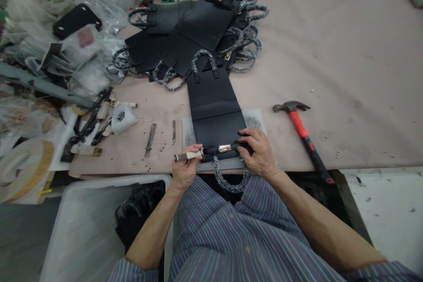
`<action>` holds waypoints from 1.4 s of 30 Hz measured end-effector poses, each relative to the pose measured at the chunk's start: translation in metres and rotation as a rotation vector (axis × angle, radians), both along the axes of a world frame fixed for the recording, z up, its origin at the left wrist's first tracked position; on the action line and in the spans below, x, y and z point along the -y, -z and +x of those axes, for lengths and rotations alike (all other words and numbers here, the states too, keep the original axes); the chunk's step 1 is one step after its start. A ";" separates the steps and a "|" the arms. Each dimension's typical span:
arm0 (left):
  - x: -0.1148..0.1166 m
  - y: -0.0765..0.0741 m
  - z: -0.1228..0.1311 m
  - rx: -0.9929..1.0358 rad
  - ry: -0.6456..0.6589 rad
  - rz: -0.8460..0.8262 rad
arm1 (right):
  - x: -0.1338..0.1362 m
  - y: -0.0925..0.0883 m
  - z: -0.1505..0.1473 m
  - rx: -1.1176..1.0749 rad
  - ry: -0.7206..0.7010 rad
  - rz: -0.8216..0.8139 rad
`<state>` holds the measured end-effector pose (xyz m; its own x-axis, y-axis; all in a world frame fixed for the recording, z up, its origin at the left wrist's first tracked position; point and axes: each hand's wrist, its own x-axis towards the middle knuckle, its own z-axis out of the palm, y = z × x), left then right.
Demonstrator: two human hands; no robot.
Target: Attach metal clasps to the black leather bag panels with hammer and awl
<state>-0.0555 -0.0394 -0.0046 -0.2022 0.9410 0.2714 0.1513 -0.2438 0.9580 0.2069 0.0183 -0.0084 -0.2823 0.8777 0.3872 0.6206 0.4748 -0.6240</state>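
Note:
A black leather bag panel (214, 114) lies flat on a grey slab (253, 120) at the table's near edge, its wrapped handle (230, 180) hanging over the edge. A gold clasp (224, 148) sits on its near strap. My left hand (185, 168) is closed round a small tool with a pale taped grip (189, 156), lying sideways against the strap left of the clasp. My right hand (259, 152) lies on the strap just right of the clasp, fingers bent and pressing it down.
A red-handled claw hammer (302, 134) lies to the right. Two metal punches (150, 139) and more hand tools (95, 125) lie to the left. A pile of black bag panels (194, 31) sits further back. A white plastic bin (99, 224) stands below the table edge.

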 end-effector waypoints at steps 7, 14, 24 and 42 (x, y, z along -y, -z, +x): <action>0.001 0.000 0.000 -0.028 -0.006 0.015 | 0.000 0.000 -0.001 -0.004 -0.003 0.018; 0.002 0.002 0.001 0.019 -0.024 0.014 | 0.000 0.000 0.000 -0.002 -0.001 0.012; 0.003 0.002 0.001 0.025 -0.020 -0.005 | 0.000 0.001 0.000 -0.017 0.003 -0.002; 0.004 0.006 0.001 0.006 -0.023 0.012 | -0.001 0.004 0.001 -0.015 0.003 0.012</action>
